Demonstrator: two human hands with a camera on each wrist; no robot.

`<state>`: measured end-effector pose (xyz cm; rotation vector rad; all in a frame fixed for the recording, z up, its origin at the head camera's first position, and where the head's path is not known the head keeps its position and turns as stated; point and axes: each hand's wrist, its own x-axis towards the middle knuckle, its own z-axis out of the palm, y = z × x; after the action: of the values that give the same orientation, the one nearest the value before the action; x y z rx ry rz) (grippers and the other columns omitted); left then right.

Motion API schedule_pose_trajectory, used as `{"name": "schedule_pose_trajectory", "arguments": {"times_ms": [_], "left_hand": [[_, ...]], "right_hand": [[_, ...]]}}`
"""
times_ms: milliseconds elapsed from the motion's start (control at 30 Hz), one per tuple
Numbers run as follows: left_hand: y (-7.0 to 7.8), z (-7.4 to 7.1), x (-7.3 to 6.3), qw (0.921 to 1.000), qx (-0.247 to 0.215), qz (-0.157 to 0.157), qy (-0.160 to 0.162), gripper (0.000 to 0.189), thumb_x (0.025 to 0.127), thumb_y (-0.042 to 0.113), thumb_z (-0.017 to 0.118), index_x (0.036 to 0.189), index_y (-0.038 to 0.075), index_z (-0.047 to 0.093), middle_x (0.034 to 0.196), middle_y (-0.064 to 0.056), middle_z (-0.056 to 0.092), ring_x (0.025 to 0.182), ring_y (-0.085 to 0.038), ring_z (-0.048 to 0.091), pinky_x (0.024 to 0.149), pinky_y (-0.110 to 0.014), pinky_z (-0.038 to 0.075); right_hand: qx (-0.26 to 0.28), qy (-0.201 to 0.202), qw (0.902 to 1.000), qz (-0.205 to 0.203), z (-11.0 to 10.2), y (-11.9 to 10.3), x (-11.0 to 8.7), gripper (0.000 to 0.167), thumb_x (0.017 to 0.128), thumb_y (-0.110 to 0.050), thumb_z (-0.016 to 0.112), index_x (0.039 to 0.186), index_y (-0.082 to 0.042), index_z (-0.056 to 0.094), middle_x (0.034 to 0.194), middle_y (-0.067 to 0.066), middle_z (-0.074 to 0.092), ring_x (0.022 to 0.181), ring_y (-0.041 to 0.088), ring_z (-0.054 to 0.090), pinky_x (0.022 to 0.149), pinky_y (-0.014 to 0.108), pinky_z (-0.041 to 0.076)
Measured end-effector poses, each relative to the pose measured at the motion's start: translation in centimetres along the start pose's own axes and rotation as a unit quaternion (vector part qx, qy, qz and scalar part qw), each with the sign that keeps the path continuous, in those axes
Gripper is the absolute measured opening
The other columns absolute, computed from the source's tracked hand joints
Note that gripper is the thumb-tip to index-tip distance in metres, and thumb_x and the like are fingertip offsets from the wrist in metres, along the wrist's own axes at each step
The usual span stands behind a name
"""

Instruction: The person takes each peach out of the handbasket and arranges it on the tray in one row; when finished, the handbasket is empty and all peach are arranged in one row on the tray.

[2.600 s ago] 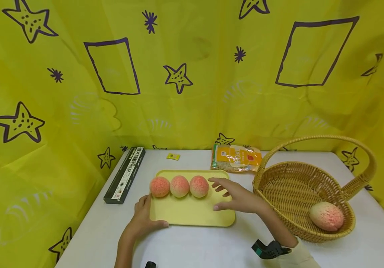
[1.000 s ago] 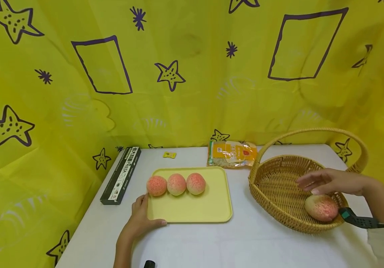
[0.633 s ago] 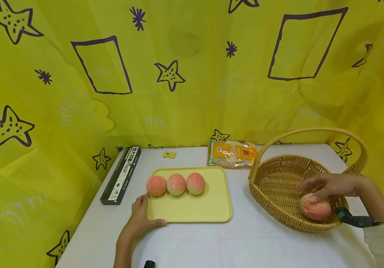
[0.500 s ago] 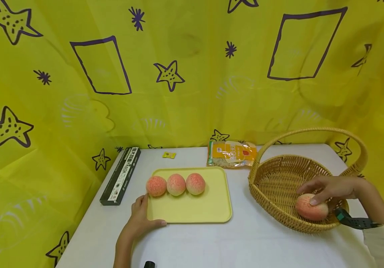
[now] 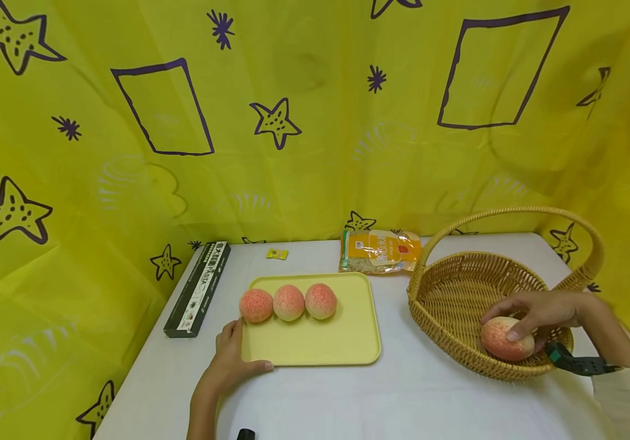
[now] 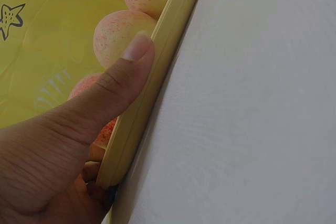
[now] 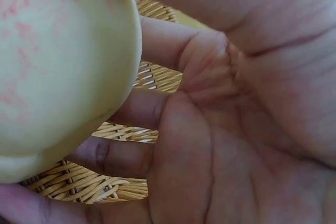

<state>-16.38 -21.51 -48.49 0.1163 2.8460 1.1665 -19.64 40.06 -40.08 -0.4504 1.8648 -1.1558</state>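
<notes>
Wicker basket, right hand curled round peach

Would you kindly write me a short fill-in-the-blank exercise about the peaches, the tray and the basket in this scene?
1. The yellow tray holds ____ peaches in a row.
2. The right hand grips a peach inside the wicker ____.
3. The left hand holds the tray at its near-____ corner.
4. The orange packet lies behind the tray, near the ____ backdrop.

Missing words: three; basket; left; yellow
</notes>
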Motion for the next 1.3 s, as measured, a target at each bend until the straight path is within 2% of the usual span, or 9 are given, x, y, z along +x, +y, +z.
{"name": "schedule_pose_trajectory", "arguments": {"times_ms": [300, 400, 533, 733, 967, 1133, 1300], "left_hand": [[0.11, -0.17, 0.02, 1.0000, 0.003, -0.004, -0.002, 0.129, 0.058, 0.049, 0.090, 0.156, 0.008, 0.017, 0.151, -0.022, 0.024, 0.137, -0.038, 0.021, 0.111, -0.061, 0.028], [0.11, -0.15, 0.01, 1.0000, 0.003, -0.001, -0.001, 0.129, 0.058, 0.049, 0.090, 0.156, 0.008, 0.018, 0.150, -0.022, 0.025, 0.136, -0.038, 0.022, 0.110, -0.061, 0.029], [0.06, -0.08, 0.05, 1.0000, 0.000, -0.005, -0.005, 0.130, 0.058, 0.050, 0.090, 0.157, 0.011, 0.017, 0.151, -0.021, 0.024, 0.136, -0.036, 0.021, 0.111, -0.059, 0.028], [0.00, -0.05, 0.08, 1.0000, 0.002, -0.007, -0.006, 0.130, 0.058, 0.050, 0.090, 0.157, 0.010, 0.016, 0.151, -0.021, 0.024, 0.136, -0.036, 0.020, 0.111, -0.059, 0.029], [-0.02, -0.06, -0.06, 1.0000, 0.005, 0.001, 0.001, 0.129, 0.057, 0.050, 0.091, 0.156, 0.009, 0.019, 0.149, -0.022, 0.026, 0.135, -0.037, 0.023, 0.110, -0.059, 0.030], [-0.03, -0.09, -0.04, 1.0000, 0.003, -0.003, -0.005, 0.130, 0.058, 0.049, 0.091, 0.157, 0.008, 0.016, 0.151, -0.023, 0.024, 0.138, -0.038, 0.019, 0.112, -0.061, 0.027], [-0.03, -0.10, 0.02, 0.9999, -0.005, -0.011, -0.009, 0.131, 0.058, 0.050, 0.090, 0.157, 0.010, 0.015, 0.152, -0.021, 0.022, 0.138, -0.036, 0.018, 0.113, -0.059, 0.027]], "right_hand": [[-0.021, -0.013, 0.9996, -0.016, -0.24, -0.11, 0.05, 0.053, 0.093, -0.009, 0.062, 0.140, 0.007, 0.044, 0.131, 0.009, 0.053, 0.106, 0.015, 0.059, 0.081, 0.033, 0.055], [-0.027, -0.018, 0.9991, -0.029, -0.34, -0.05, 0.03, 0.053, 0.093, -0.009, 0.061, 0.141, 0.007, 0.043, 0.132, 0.001, 0.057, 0.112, 0.008, 0.057, 0.085, 0.029, 0.053], [-0.039, -0.019, 0.9969, -0.065, -0.54, -0.01, -0.03, 0.052, 0.095, -0.005, 0.057, 0.143, 0.006, 0.041, 0.135, -0.015, 0.055, 0.119, -0.002, 0.051, 0.090, 0.024, 0.049], [-0.016, -0.026, 0.9945, -0.100, -0.84, -0.39, -0.04, 0.051, 0.097, 0.001, 0.050, 0.146, 0.005, 0.037, 0.138, -0.011, 0.055, 0.114, 0.009, 0.057, 0.088, 0.030, 0.053], [0.042, -0.058, 0.9874, -0.141, -0.83, -0.55, 0.13, 0.051, 0.101, 0.002, 0.040, 0.150, 0.003, 0.029, 0.139, 0.008, 0.055, 0.119, 0.021, 0.060, 0.093, 0.037, 0.053], [0.051, -0.066, 0.9768, -0.198, -0.82, -0.55, 0.20, 0.053, 0.102, 0.004, 0.032, 0.153, 0.003, 0.018, 0.149, -0.001, 0.045, 0.128, 0.017, 0.053, 0.098, 0.034, 0.051], [0.057, -0.059, 0.9677, -0.238, -0.94, -0.85, 0.17, 0.055, 0.101, 0.009, 0.025, 0.154, 0.001, 0.014, 0.155, -0.007, 0.036, 0.133, 0.013, 0.048, 0.101, 0.035, 0.049]]}}
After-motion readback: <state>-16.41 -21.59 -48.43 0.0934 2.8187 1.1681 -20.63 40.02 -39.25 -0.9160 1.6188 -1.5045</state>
